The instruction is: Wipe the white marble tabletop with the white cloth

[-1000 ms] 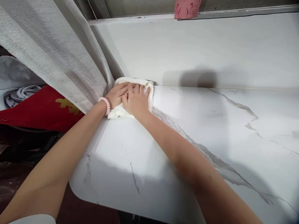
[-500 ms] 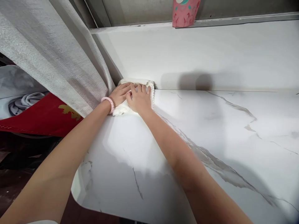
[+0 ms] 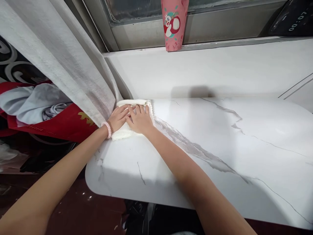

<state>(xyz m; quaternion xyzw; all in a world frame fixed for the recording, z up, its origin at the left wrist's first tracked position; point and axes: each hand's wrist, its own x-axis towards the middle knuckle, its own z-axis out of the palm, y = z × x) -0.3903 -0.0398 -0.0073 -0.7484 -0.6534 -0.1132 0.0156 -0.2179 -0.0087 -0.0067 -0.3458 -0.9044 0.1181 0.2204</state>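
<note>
pressing flat and uncurled, gripping nothing, the left hand (image 3: 119, 117) and the right hand (image 3: 140, 121) pin the white cloth (image 3: 125, 134) at the back left corner of the worktop (image 3: 195, 124); work there looks unfinished, though how much is done or left cannot be told.

Table (image 3: 264, 130) bright; soft shadows on wall (image 3: 232, 70) right of fingers (image 3: 142, 110) and across table's near edge, below them. Fingers fairly sharp.

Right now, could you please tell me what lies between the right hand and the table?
The white cloth: in the head view, the right hand rests on it, over the table.
</note>
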